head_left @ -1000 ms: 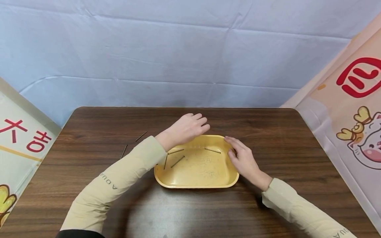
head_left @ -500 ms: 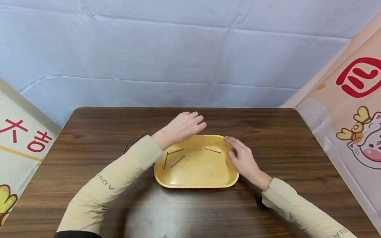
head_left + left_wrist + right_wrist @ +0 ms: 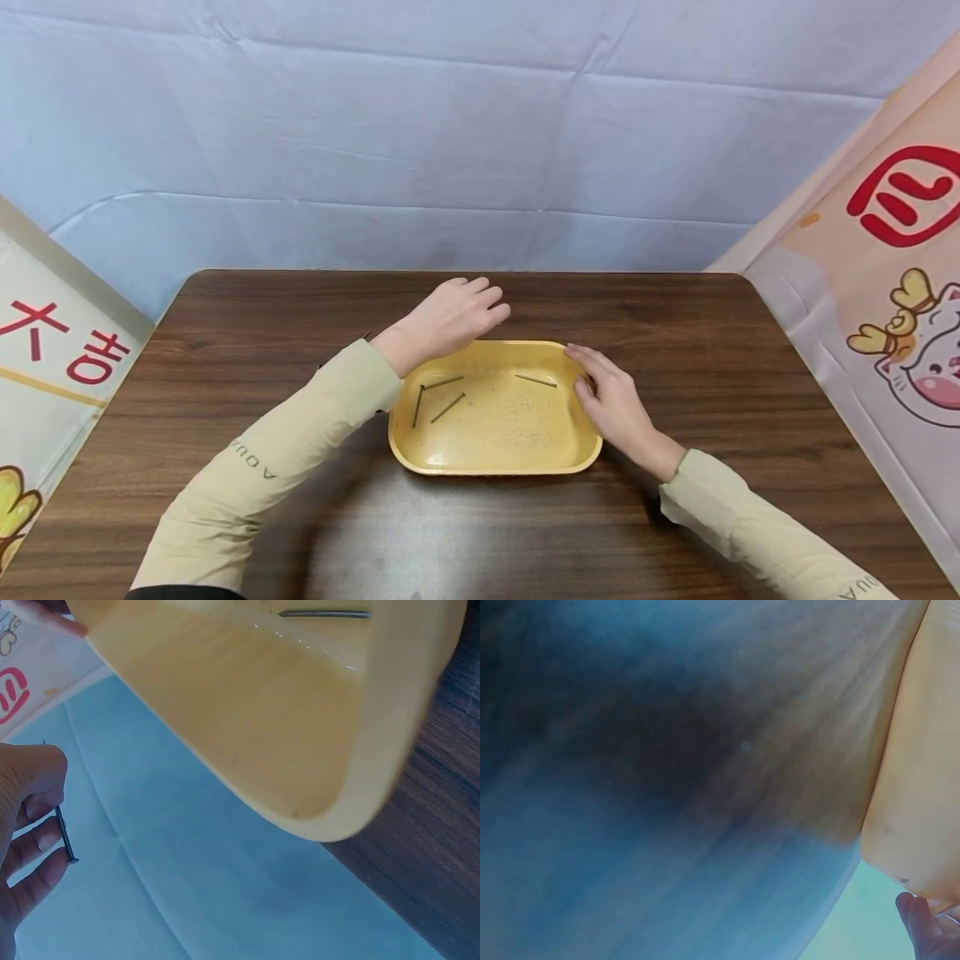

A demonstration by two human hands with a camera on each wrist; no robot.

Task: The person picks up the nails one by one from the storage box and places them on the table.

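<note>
a dark nail (image 3: 66, 834) lies pinched in the left hand (image 3: 448, 317), slanting across the fingers with its flat head jutting past them and its thin point just showing on the other side. its middle is hidden behind a digit, and from the head view the back of the hand covers nearly all of it. that hand is above the table just beyond the far edge of the yellow tray (image 3: 495, 472), apart from its rim. the right hand (image 3: 618, 408) grips the tray's far right corner, thumb on the inner side, fingers along the rim (their outer parts are out of sight from above). inside lie four nails (image 3: 447, 407), three toward the left end and one near the back wall at the right. two dark tips (image 3: 320, 366) poke out from behind the left sleeve (image 3: 300, 450) on the brown table (image 3: 675, 325); what they belong to is mostly covered. the right wrist view is largely blur, with only some fingertips at its lower edge.
</note>
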